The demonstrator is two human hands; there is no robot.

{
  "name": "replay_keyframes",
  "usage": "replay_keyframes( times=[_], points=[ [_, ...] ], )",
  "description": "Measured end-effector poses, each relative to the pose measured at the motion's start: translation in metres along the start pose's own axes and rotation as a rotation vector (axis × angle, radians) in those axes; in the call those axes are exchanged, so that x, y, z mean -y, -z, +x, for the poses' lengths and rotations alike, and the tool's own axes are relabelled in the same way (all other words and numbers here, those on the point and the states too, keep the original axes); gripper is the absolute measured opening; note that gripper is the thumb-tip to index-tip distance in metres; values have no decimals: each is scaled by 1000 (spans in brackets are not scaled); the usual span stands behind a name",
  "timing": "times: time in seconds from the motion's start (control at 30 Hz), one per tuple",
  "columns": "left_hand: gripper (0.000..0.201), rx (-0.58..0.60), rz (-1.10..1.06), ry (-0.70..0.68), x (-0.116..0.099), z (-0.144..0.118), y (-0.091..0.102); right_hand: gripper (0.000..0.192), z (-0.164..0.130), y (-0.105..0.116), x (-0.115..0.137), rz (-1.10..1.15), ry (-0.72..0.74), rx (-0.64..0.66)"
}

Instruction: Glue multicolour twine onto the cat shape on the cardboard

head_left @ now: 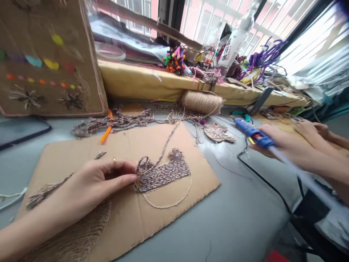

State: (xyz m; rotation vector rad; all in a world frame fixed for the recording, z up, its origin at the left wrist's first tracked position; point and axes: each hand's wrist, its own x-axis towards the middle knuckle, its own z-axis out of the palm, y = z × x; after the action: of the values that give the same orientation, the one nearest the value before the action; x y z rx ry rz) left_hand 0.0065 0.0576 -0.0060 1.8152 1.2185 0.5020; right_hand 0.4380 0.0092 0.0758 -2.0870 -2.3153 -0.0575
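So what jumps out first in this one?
The left hand presses a patch of multicoloured twine onto a cardboard sheet at centre. The right hand holds a blue glue gun to the right, above the grey table. A jute spool lies behind.

Matt corrugated cardboard sheet (169, 145); rough twine patch (163, 174); blue plastic glue gun (252, 134)

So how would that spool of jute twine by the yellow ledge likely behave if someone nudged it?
The twine spool lies on its side, a rounded cylinder, so it would probably roll. Its loose strand trails into the tangle of cord, which might drag or unwind. Its fibrous surface looks rough, so probably easy to grip and not fragile.
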Motion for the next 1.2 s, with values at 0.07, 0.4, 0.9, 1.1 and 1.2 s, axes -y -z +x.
replay_keyframes(
  times=[0.07, 0.4, 0.9, 1.1, 1.2],
  points=[
    [28, 23, 6, 30, 0, 1, 0, 13, 11, -8, -7, 22, 65, 66],
    [17, -71, -51, -96, -23, -10, -11, 25, 18, -1, 77, 93, 156, -240],
    [12, -155, 213, -591, -13, -20, 0, 17, 16, -37, 194, 119, 829, -320],
    [17, -169, 492, -684, -4, -31, 0, 25, 11, -49, 196, 136, 809, -358],
    [23, -194, 573, -730, -1, -34, -3, 33, 12, -54, 199, 197, 833, -338]
  ],
)
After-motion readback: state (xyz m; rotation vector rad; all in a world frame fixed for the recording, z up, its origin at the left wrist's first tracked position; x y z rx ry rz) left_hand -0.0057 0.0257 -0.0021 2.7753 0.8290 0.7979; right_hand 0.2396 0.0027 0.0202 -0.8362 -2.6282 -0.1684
